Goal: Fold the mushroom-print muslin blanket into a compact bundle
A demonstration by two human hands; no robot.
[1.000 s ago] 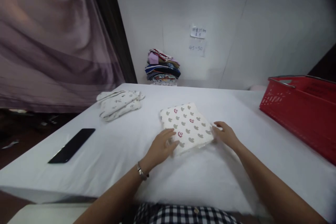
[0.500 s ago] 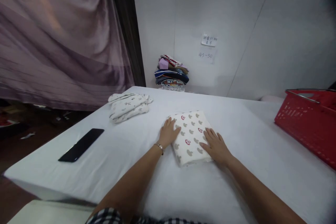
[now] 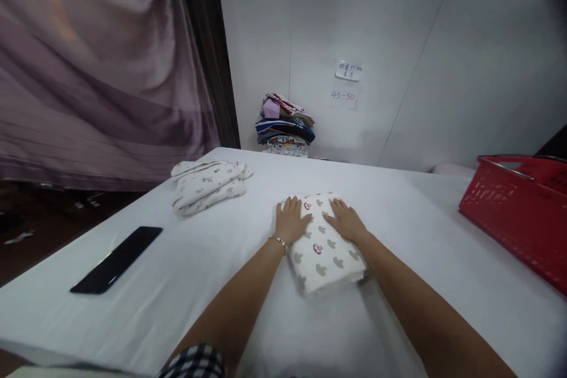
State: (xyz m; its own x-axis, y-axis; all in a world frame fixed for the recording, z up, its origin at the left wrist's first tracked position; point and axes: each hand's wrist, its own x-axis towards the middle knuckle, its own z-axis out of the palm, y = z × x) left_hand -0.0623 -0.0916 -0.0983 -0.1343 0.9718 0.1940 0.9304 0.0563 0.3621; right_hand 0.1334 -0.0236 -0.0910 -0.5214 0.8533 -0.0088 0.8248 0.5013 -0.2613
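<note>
A folded white cloth with grey and red mushroom prints lies on the white table in front of me. My left hand rests flat on its far left part, fingers stretched out. My right hand lies flat on its far right part, fingers also extended. Both palms press down on the cloth's far end. A thin bracelet circles my left wrist.
A crumpled white patterned garment lies at the back left. A black phone lies near the left edge. A red plastic basket stands at the right. A stack of folded clothes sits against the wall.
Both hands have slid from the cloth's near sides up over it to its far end, coming closer together. The view has shifted slightly.
</note>
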